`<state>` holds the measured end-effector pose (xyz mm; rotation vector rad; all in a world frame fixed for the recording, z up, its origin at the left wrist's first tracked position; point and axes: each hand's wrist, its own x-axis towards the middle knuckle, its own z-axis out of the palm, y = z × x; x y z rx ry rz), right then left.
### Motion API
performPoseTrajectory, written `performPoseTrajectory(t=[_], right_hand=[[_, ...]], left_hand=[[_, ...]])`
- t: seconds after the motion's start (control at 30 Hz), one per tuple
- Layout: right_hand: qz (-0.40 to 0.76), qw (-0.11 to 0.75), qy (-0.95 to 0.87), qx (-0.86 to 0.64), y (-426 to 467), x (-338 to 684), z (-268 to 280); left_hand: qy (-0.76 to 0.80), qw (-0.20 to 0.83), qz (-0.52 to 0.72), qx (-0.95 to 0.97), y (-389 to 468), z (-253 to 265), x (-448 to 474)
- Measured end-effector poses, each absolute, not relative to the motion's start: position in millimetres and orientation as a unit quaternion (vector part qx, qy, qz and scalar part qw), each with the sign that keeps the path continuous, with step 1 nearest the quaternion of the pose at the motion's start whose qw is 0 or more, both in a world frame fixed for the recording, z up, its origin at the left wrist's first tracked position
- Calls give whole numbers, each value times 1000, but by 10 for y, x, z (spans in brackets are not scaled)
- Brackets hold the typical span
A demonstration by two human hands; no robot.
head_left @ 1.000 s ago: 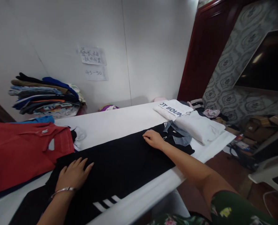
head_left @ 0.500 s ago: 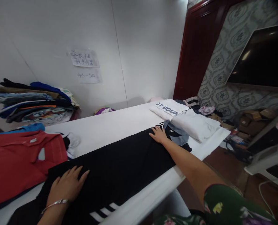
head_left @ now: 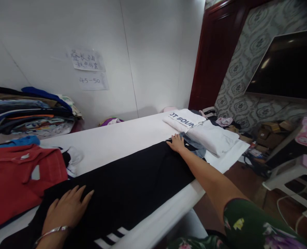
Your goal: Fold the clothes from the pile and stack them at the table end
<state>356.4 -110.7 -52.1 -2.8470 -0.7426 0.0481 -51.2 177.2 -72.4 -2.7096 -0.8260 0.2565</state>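
Note:
A black garment point(head_left: 132, 180) with white stripes lies stretched out along the white table. My left hand point(head_left: 65, 209), with a silver bracelet at its wrist, rests on the near left part of it, fingers outstretched. At the far right end my right hand point(head_left: 176, 143) lies on the cloth with its fingers apart. Just past it is a grey-blue piece of clothing point(head_left: 198, 148), partly under the black cloth's end. A red garment point(head_left: 21, 176) with a collar lies left of the black one and touches its edge.
White folded clothes point(head_left: 210, 135) with dark lettering sit at the table's far right end. A tall clothes stack point(head_left: 31, 110) stands at the left by the wall. Paper notes point(head_left: 89, 69) hang on the wall. A plastic stool point(head_left: 295, 180) and boxes point(head_left: 272, 129) are at the right.
My right hand has shifted slightly farther along the black garment and now covers the striped bit that showed by its fingers. The view has turned a little right. My left hand stays on the cloth.

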Motion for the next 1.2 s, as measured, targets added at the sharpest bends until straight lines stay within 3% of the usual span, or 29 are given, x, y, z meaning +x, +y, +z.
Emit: performPoseTrajectory(t=[0.23, 0.47, 0.6, 0.7, 0.8, 1.2], right_hand=[[48, 106, -243, -963, -1193, 3645, -681], [51, 109, -235, -964, -1145, 3537, -463], [7, 155, -358, -921, -1008, 3034, -267], [38, 195, -508, -838, -952, 2475, -252], [81, 177, -590, -784, -987, 2061, -369], [93, 144, -596, -784, -1336, 1980, -469]], left_hand=[[-294, 129, 81, -944, 1745, -694, -500], [-263, 156, 71, -949, 1659, -631, -516], [-284, 154, 102, -941, 1688, -654, -502], [-296, 143, 99, -939, 1713, -671, -477], [-309, 124, 99, -938, 1705, -653, -460], [-327, 79, 91, -937, 1725, -625, -436]])
